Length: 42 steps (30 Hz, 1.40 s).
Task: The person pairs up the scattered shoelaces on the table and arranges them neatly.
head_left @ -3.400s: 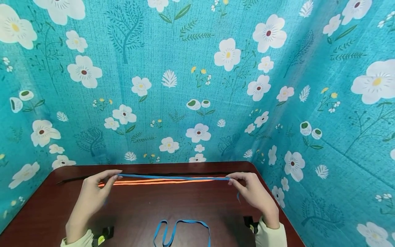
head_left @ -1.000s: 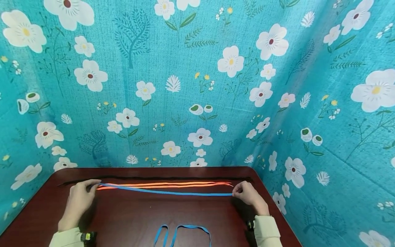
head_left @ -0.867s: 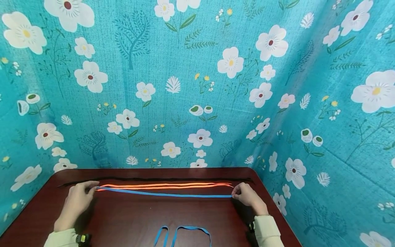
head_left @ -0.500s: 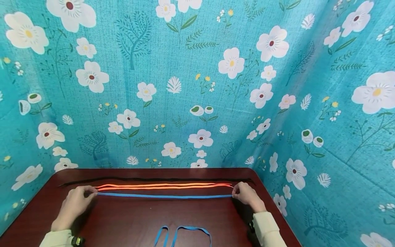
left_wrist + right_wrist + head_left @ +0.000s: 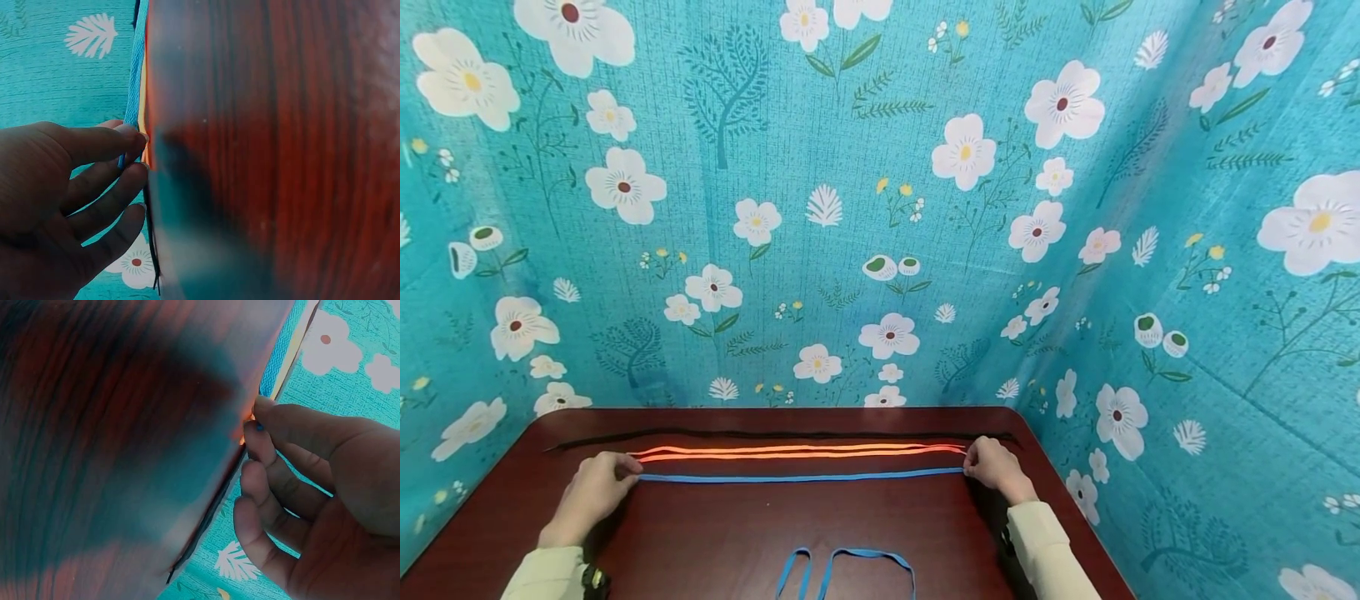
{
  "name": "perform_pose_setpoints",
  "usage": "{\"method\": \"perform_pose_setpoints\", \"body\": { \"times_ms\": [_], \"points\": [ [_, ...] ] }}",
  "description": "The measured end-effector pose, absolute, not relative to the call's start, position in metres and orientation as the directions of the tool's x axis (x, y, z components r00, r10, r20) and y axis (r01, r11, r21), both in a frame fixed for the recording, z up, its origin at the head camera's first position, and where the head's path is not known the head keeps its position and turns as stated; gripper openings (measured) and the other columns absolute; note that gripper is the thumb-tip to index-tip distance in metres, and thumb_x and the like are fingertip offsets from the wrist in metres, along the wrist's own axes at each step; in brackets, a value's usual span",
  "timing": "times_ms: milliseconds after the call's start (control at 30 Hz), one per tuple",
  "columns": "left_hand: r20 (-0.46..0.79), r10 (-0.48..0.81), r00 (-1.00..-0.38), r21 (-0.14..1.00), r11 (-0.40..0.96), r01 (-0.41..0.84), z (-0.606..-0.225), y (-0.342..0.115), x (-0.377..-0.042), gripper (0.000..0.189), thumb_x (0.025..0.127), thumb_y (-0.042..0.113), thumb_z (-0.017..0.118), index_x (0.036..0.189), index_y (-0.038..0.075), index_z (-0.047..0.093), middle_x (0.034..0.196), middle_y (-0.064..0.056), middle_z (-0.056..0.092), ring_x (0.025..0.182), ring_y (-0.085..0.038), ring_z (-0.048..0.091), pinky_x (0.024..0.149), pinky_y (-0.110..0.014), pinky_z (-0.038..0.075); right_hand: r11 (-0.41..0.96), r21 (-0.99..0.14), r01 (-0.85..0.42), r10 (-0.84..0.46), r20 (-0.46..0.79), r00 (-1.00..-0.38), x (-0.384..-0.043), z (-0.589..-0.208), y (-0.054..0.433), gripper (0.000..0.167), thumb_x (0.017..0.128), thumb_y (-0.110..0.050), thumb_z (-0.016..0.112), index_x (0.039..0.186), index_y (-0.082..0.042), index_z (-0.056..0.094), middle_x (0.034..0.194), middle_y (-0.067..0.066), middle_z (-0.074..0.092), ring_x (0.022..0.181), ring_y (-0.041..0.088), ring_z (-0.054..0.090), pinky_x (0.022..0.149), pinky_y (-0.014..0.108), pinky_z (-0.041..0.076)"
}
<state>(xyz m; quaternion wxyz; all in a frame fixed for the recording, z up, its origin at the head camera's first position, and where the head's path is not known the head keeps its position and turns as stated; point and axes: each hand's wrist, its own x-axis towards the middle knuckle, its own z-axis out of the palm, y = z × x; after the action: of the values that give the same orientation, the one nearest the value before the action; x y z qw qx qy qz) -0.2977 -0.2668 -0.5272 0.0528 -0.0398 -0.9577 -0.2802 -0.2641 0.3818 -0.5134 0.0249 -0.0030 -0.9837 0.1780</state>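
A flat blue shoelace (image 5: 797, 478) stretches nearly straight across the table between my two hands. At its left end, my left hand (image 5: 587, 493) pinches it between thumb and index finger; the left wrist view shows a short blue tip (image 5: 121, 161) poking out below the thumb. My right hand (image 5: 997, 468) pinches the other end, and in the right wrist view a bit of blue shows at the fingertips. Just behind the blue lace, an orange shoelace (image 5: 790, 456) lies doubled in two near-parallel strands. Farther back, a black shoelace (image 5: 737, 434) runs along the table's far side.
Another blue shoelace (image 5: 868, 552) lies in loose bends at the near middle, cut off by the frame's lower edge. The dark red-brown wooden table (image 5: 715, 525) has rounded far corners. A teal flowered cloth (image 5: 850, 242) hangs behind it and along the sides.
Earlier the blue lace was held raised, overlapping the orange one. Both hands have since spread apart and come lower and nearer; the left end came down last, leaving the lace in front of the orange one.
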Motion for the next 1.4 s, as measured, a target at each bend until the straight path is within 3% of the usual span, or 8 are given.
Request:
{"method": "perform_pose_setpoints", "body": {
  "times_ms": [167, 467, 767, 1100, 1400],
  "points": [
    [0.11, 0.058, -0.992, 0.52, 0.848, 0.107, -0.53, -0.267, -0.3, 0.004, 0.085, -0.002, 0.075, 0.088, 0.001, 0.075, 0.095, -0.025, 0.071, 0.084, -0.037, 0.066, 0.078, -0.062, 0.051, 0.932, -0.361, 0.013, 0.028, 0.035, -0.999, -0.268, -0.516, 0.381, 0.024, 0.083, -0.001, 0.077, 0.063, -0.011, 0.068, 0.058, -0.002, 0.056, 0.056, 0.016, 0.052, 0.053, 0.034, 0.044],
    [0.113, 0.092, -0.989, 0.51, 0.849, 0.137, -0.53, -0.268, -0.305, 0.002, 0.086, -0.001, 0.074, 0.086, -0.001, 0.072, 0.088, -0.018, 0.071, 0.076, -0.027, 0.063, 0.071, -0.055, 0.052, 0.928, -0.373, 0.025, 0.049, 0.053, -0.997, -0.277, -0.522, 0.383, 0.024, 0.082, -0.003, 0.076, 0.062, -0.011, 0.067, 0.055, -0.002, 0.054, 0.054, 0.016, 0.051, 0.051, 0.031, 0.041],
    [0.096, 0.079, -0.992, 0.499, 0.859, 0.116, -0.531, -0.268, -0.308, 0.004, 0.089, 0.001, 0.071, 0.091, -0.001, 0.074, 0.096, -0.023, 0.071, 0.082, -0.034, 0.067, 0.071, -0.058, 0.053, 0.926, -0.375, 0.039, 0.07, 0.069, -0.995, -0.282, -0.525, 0.382, 0.025, 0.083, -0.005, 0.075, 0.061, -0.012, 0.066, 0.058, -0.002, 0.056, 0.056, 0.017, 0.051, 0.051, 0.033, 0.041],
    [0.117, 0.065, -0.991, 0.492, 0.863, 0.114, -0.534, -0.268, -0.309, 0.004, 0.09, 0.002, 0.07, 0.091, 0.0, 0.073, 0.093, -0.023, 0.07, 0.076, -0.029, 0.063, 0.065, -0.054, 0.052, 0.917, -0.392, 0.074, 0.107, 0.063, -0.992, -0.28, -0.524, 0.378, 0.021, 0.085, -0.006, 0.077, 0.066, -0.012, 0.069, 0.063, -0.001, 0.059, 0.059, 0.018, 0.053, 0.053, 0.035, 0.044],
    [0.1, 0.073, -0.992, 0.485, 0.867, 0.113, -0.531, -0.264, -0.312, 0.007, 0.088, 0.0, 0.071, 0.094, 0.0, 0.074, 0.1, -0.027, 0.07, 0.083, -0.035, 0.065, 0.07, -0.058, 0.053, 0.916, -0.393, 0.082, 0.112, 0.054, -0.992, -0.283, -0.519, 0.38, 0.018, 0.086, -0.007, 0.079, 0.072, -0.011, 0.069, 0.068, 0.0, 0.061, 0.062, 0.018, 0.055, 0.056, 0.036, 0.047]
  ]
}}
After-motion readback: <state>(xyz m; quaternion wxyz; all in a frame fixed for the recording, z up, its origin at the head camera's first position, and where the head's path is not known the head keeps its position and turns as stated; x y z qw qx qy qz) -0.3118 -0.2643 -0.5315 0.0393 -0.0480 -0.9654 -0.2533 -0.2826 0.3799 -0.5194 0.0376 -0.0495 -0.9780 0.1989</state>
